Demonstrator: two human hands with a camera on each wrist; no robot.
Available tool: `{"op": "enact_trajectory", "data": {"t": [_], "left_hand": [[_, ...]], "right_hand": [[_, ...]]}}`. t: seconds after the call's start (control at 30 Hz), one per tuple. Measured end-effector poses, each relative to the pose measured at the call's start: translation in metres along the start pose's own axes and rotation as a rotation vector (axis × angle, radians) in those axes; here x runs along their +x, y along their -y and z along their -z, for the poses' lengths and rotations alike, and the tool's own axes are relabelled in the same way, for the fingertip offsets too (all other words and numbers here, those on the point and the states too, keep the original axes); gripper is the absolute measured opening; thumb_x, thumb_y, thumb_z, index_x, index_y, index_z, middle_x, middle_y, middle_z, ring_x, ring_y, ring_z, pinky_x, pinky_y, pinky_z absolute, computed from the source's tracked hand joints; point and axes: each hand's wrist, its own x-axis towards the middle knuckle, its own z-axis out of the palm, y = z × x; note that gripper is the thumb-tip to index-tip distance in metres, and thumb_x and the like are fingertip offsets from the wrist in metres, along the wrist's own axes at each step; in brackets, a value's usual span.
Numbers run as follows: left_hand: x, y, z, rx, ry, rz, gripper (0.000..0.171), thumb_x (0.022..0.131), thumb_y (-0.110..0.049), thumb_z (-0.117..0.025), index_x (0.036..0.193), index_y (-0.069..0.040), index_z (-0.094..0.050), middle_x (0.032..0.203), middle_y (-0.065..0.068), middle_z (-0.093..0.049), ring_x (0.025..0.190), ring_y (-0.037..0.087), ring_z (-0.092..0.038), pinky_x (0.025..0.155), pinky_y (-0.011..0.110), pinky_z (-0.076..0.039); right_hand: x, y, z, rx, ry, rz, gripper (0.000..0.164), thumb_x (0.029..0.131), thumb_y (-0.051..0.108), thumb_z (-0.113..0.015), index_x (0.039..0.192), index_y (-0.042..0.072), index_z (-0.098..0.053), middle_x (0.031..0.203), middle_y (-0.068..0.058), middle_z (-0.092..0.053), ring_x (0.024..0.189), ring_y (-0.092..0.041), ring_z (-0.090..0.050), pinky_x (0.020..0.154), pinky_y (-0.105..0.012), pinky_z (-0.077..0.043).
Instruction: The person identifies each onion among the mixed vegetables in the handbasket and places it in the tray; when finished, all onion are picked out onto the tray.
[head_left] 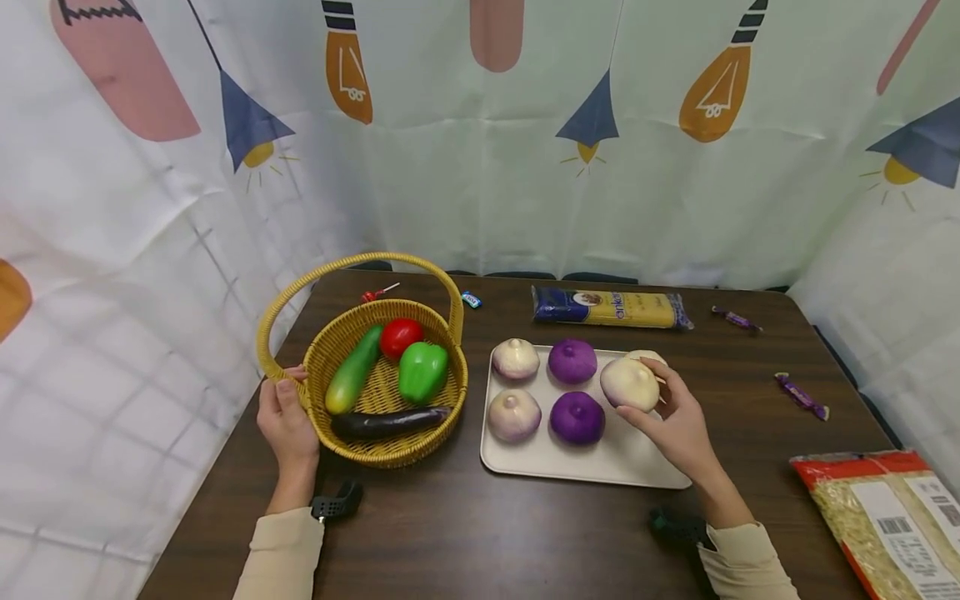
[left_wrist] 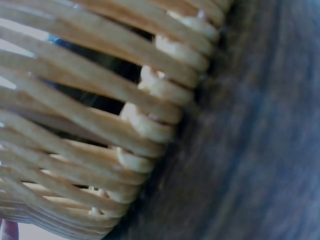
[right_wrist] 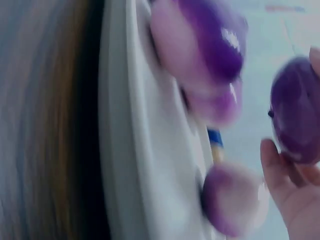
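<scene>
At the left of the head view my left hand (head_left: 288, 421) grips the yellow wicker basket (head_left: 390, 454) by its rim, near the foot of the handle. Inside lie a cucumber (head_left: 356, 367), a tomato (head_left: 401, 336), a green pepper (head_left: 422, 372) and an eggplant (head_left: 390, 423). Between thumb and fingers my right hand (head_left: 678, 425) holds a round white-and-purple vegetable (head_left: 628, 385), like a turnip or onion, above the white tray (head_left: 592, 464). Its purple underside (right_wrist: 297, 110) shows in the right wrist view. On the tray sit white vegetables (head_left: 514, 415) and purple ones (head_left: 577, 418); one is partly hidden behind the held piece.
Behind the tray lies a pasta packet (head_left: 611, 308). Purple-wrapped candies (head_left: 802, 397) are at the right, and a red-edged bag (head_left: 877, 517) lies near the right front. A lollipop (head_left: 375, 294) and small blue candy (head_left: 471, 299) lie behind the basket. A printed curtain (head_left: 480, 183) encloses the table.
</scene>
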Motion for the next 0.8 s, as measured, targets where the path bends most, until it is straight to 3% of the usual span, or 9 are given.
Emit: {"op": "enact_trajectory", "data": {"t": [0.17,0.37,0.57,0.8], "left_hand": [[-0.001,0.002,-0.001,-0.013,-0.003,0.002,0.059,0.101,-0.033,-0.053,0.093,0.025,-0.051,0.095,0.016,-0.063,0.101,0.025,-0.059,0.094,0.025,-0.041],[-0.001,0.0,-0.001,-0.006,0.001,0.001,0.058,0.101,-0.033,-0.053,0.092,0.025,-0.051,0.094,0.014,-0.063,0.1,0.023,-0.059,0.092,0.025,-0.042],[0.002,-0.001,0.001,-0.014,0.005,0.025,0.057,0.101,-0.031,-0.053,0.093,0.025,-0.051,0.094,0.011,-0.064,0.1,0.02,-0.06,0.09,0.023,-0.044],[0.001,0.003,0.001,-0.029,0.004,0.025,0.057,0.101,-0.032,-0.054,0.094,0.025,-0.051,0.095,0.013,-0.065,0.1,0.023,-0.06,0.09,0.024,-0.044]], "right_hand": [[-0.009,-0.006,0.021,0.028,0.011,-0.043,0.076,0.078,-0.009,-0.075,0.145,0.004,-0.043,0.141,-0.009,-0.045,0.116,-0.004,-0.05,0.091,-0.011,-0.042],[-0.021,-0.01,0.04,0.083,0.113,-0.084,0.069,0.08,-0.012,-0.071,0.142,-0.001,-0.041,0.133,-0.003,-0.047,0.112,-0.008,-0.051,0.087,-0.014,-0.046],[-0.025,-0.017,0.049,-0.028,0.219,-0.089,0.067,0.08,-0.002,-0.076,0.139,0.006,-0.045,0.13,-0.004,-0.047,0.111,-0.009,-0.049,0.087,-0.016,-0.044],[-0.028,-0.019,0.062,-0.171,0.234,-0.118,0.066,0.083,0.009,-0.078,0.142,0.012,-0.049,0.135,0.002,-0.053,0.111,-0.002,-0.052,0.088,-0.012,-0.041]]}}
